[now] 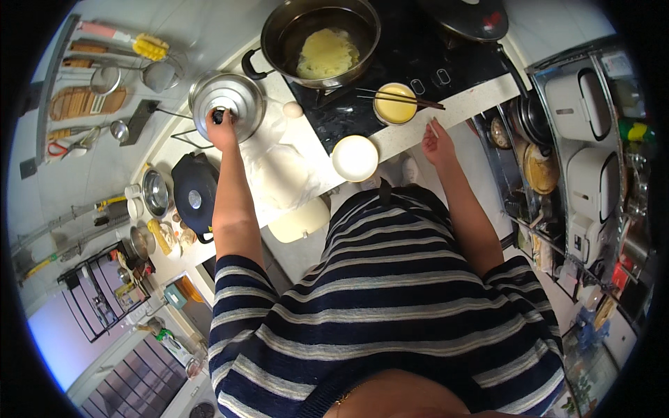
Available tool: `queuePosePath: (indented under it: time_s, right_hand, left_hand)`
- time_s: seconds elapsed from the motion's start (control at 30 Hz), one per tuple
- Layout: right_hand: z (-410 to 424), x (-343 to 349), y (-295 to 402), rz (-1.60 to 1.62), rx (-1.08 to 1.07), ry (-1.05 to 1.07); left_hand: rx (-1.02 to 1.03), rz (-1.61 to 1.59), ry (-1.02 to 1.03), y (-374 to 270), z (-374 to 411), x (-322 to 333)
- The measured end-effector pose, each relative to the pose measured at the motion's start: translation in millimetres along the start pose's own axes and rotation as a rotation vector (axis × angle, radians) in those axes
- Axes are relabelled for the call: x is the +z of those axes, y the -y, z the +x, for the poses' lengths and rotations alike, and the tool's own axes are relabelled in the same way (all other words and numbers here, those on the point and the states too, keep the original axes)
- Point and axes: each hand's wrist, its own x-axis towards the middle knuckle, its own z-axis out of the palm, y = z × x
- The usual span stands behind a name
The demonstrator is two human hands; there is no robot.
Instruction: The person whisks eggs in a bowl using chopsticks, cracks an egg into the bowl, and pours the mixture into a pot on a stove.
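Observation:
My left hand (221, 129) grips the dark knob of a steel pot lid (245, 94), which sits over a round vessel on the counter. Just off the counter's front edge, my right hand (438, 142) holds nothing, its fingers loosely curled. Near it, a bowl of beaten egg (393, 107) stands by the cooktop's front, with dark chopsticks (426, 103) laid across its rim. A wide steel pan (360, 73) on the cooktop holds a yellow piece of egg (328, 55) in liquid. One whole egg (292, 109) rests right of the lid. A white bowl (355, 158) stands at the counter's corner.
The black glass cooktop (324, 115) carries a lidded pan (470, 21) at the back right, its handle pointing toward me. A clear plastic bag (282, 172) lies on the left counter beside a black electric griddle (194, 196). Shelves with cookware (541, 167) stand at right.

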Motion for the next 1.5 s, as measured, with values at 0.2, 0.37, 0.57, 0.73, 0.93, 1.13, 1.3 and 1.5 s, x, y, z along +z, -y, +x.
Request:
queuePosePath:
  time_s: [0.2, 0.37, 0.57, 0.73, 0.93, 1.13, 1.3, 1.5]
  right_hand:
    - [-11, -12, 9, 0.016, 0.013, 0.038]
    - [-10, -17, 14, 0.010, 0.030, 0.073]
    - [-9, 1, 32, -0.030, 0.106, 0.150]
    - [-6, 17, 51, 0.008, 0.157, 0.236]
    - [-14, 42, 59, 0.004, 0.244, 0.352]
    - [-19, 39, 59, -0.018, 0.290, 0.363]
    - [-18, 18, 67, 0.000, 0.318, 0.301]
    - [-14, 6, 71, -0.001, 0.336, 0.290]
  left_hand:
    - [0.065, -0.305, -0.136, -17, -24, -1]
    - [0.133, -0.263, -0.307, -68, -68, -18]
    - [0.452, -0.440, -0.558, -136, -76, -44]
    - [0.637, -0.561, -0.355, -217, -75, -36]
    - [0.676, 0.184, -0.161, -294, -84, 21]
    - [0.728, 0.581, 0.187, -312, -90, 75]
    - [0.791, 0.710, 0.285, -328, -89, 99]
    - [0.828, 0.742, 0.346, -333, -83, 114]
